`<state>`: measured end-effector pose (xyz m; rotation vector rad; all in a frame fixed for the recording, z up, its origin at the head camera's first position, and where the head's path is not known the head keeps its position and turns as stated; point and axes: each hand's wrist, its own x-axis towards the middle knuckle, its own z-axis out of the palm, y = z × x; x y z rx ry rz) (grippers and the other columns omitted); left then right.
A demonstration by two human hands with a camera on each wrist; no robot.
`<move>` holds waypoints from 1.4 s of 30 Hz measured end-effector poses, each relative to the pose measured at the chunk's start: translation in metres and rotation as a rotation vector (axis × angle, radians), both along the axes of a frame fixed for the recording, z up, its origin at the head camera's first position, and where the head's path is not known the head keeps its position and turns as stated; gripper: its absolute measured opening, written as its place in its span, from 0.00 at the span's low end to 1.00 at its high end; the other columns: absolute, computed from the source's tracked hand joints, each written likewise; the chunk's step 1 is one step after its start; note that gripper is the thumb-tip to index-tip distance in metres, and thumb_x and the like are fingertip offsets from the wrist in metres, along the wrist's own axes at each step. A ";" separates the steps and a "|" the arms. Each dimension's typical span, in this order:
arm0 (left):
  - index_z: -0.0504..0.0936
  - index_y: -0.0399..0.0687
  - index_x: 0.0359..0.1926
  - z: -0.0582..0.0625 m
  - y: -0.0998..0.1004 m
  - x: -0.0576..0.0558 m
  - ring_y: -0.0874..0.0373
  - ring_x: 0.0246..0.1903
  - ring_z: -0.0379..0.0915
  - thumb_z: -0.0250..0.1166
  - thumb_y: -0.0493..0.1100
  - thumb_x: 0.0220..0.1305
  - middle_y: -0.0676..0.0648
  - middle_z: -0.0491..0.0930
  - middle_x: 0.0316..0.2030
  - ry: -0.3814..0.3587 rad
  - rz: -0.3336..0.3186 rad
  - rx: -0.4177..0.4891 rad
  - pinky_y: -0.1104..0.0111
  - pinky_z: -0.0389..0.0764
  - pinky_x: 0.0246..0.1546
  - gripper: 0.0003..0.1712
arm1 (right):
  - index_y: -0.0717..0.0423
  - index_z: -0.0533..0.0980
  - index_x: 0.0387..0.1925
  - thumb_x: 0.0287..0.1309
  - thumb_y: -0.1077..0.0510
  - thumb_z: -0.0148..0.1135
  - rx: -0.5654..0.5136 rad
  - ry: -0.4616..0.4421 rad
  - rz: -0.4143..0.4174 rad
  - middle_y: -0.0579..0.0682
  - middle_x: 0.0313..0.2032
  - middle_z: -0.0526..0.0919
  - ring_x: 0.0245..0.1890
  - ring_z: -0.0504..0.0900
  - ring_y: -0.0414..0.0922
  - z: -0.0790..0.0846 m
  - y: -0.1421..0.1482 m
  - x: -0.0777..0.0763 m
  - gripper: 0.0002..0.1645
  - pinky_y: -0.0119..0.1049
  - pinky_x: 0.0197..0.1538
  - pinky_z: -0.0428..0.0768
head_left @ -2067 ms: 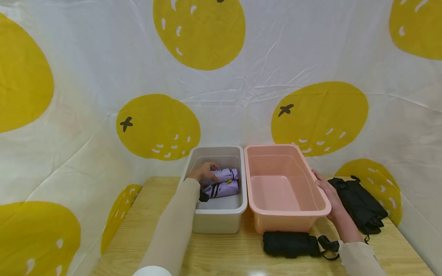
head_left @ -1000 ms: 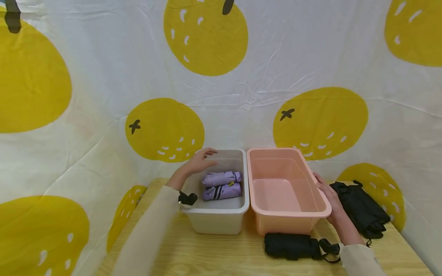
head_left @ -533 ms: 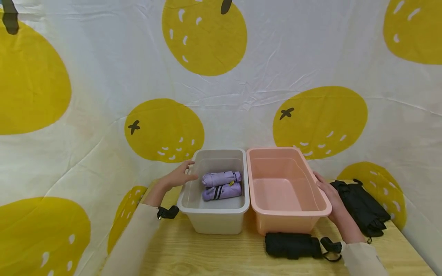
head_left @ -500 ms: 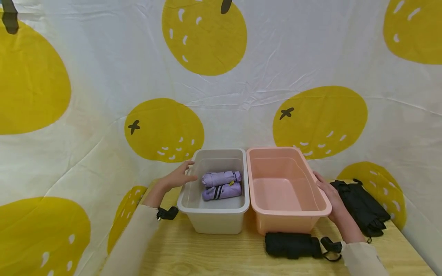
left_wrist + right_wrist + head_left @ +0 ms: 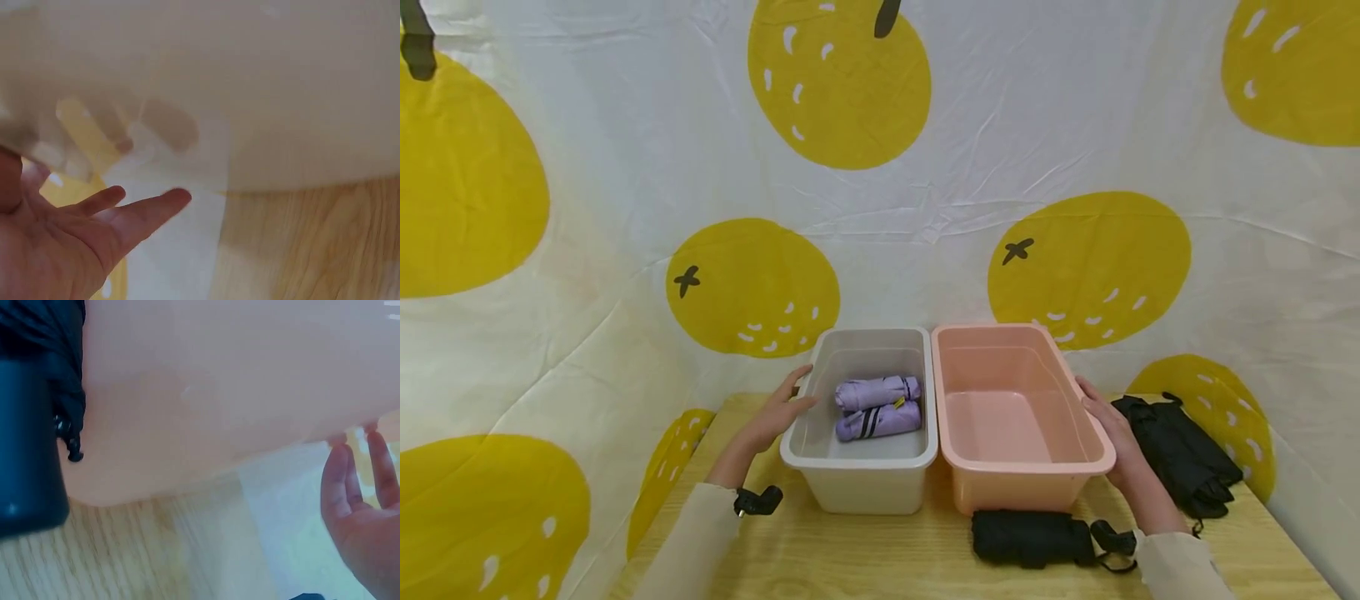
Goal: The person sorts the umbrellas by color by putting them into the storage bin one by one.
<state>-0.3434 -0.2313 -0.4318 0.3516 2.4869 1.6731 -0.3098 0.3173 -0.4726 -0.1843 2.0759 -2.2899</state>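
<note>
Two folded purple umbrellas, one (image 5: pixel 877 392) behind the other (image 5: pixel 878 422), lie in the grey-white basin (image 5: pixel 872 485). My left hand (image 5: pixel 773 417) is at that basin's left rim; in the left wrist view its fingers (image 5: pixel 153 219) extend near the outer wall, holding nothing. To the right stands the pink basin (image 5: pixel 1015 487), with nothing inside. My right hand (image 5: pixel 1112 429) lies along its right rim, and the right wrist view shows straight fingers (image 5: pixel 337 478) at the outer wall. A folded black umbrella (image 5: pixel 1033 537) lies in front of the pink basin.
Another black umbrella (image 5: pixel 1183 454), loosely folded, lies right of my right hand. The two basins stand side by side on a wooden table (image 5: pixel 850 558). A white cloth (image 5: pixel 962 167) with yellow fruit prints hangs behind and at the sides.
My left hand has let go of the purple umbrellas, come up out of the grey-white basin, and moved left and down to its outer side. My right hand has stayed at the pink basin.
</note>
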 end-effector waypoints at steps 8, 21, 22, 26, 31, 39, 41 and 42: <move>0.52 0.48 0.75 -0.010 0.011 0.006 0.30 0.55 0.66 0.49 0.37 0.73 0.26 0.60 0.63 -0.014 0.074 0.121 0.44 0.75 0.45 0.33 | 0.39 0.43 0.77 0.72 0.42 0.46 -0.002 -0.063 -0.046 0.53 0.76 0.40 0.71 0.48 0.54 0.002 -0.005 0.004 0.40 0.28 0.54 0.71; 0.55 0.55 0.75 -0.030 0.009 0.011 0.34 0.56 0.67 0.54 0.43 0.72 0.31 0.60 0.65 -0.049 0.110 0.173 0.47 0.75 0.48 0.34 | 0.41 0.41 0.77 0.73 0.41 0.43 0.067 -0.071 -0.014 0.57 0.76 0.38 0.71 0.47 0.57 -0.001 0.004 0.012 0.39 0.28 0.53 0.72; 0.54 0.57 0.76 -0.030 0.008 0.011 0.34 0.57 0.66 0.54 0.44 0.73 0.32 0.60 0.66 -0.058 0.096 0.176 0.47 0.75 0.48 0.34 | 0.41 0.41 0.77 0.73 0.41 0.43 0.089 -0.075 -0.010 0.58 0.75 0.39 0.71 0.50 0.57 0.001 0.006 0.013 0.39 0.29 0.53 0.73; 0.49 0.57 0.77 -0.029 0.002 0.011 0.31 0.58 0.64 0.54 0.47 0.73 0.29 0.59 0.66 -0.066 0.017 0.216 0.47 0.75 0.49 0.37 | 0.45 0.43 0.77 0.71 0.39 0.46 0.190 -0.079 -0.019 0.64 0.73 0.47 0.59 0.72 0.46 0.012 0.012 0.015 0.42 0.35 0.49 0.78; 0.44 0.62 0.77 -0.029 0.000 0.013 0.31 0.61 0.60 0.52 0.48 0.74 0.32 0.53 0.70 -0.100 -0.031 0.239 0.47 0.73 0.51 0.38 | 0.56 0.44 0.77 0.72 0.39 0.45 0.316 -0.043 -0.018 0.71 0.67 0.58 0.45 0.81 0.37 0.031 0.018 0.021 0.44 0.36 0.45 0.79; 0.43 0.64 0.77 -0.028 0.005 0.009 0.33 0.64 0.56 0.49 0.49 0.75 0.38 0.46 0.73 -0.065 -0.015 0.304 0.41 0.65 0.57 0.36 | 0.62 0.56 0.72 0.73 0.42 0.45 0.659 0.123 -0.098 0.70 0.63 0.66 0.53 0.75 0.53 0.052 0.046 0.030 0.38 0.42 0.46 0.79; 0.43 0.64 0.77 -0.027 0.004 0.009 0.33 0.64 0.56 0.49 0.49 0.75 0.38 0.46 0.73 -0.061 -0.004 0.308 0.41 0.65 0.57 0.37 | 0.63 0.59 0.70 0.72 0.42 0.46 0.745 0.150 -0.127 0.70 0.61 0.67 0.55 0.71 0.62 0.050 0.054 0.029 0.37 0.51 0.47 0.77; 0.43 0.64 0.77 -0.026 0.003 0.009 0.33 0.64 0.55 0.49 0.48 0.75 0.38 0.46 0.73 -0.059 -0.005 0.308 0.42 0.65 0.57 0.37 | 0.65 0.60 0.69 0.72 0.42 0.46 0.781 0.157 -0.138 0.70 0.60 0.68 0.55 0.70 0.65 0.047 0.059 0.028 0.37 0.54 0.47 0.76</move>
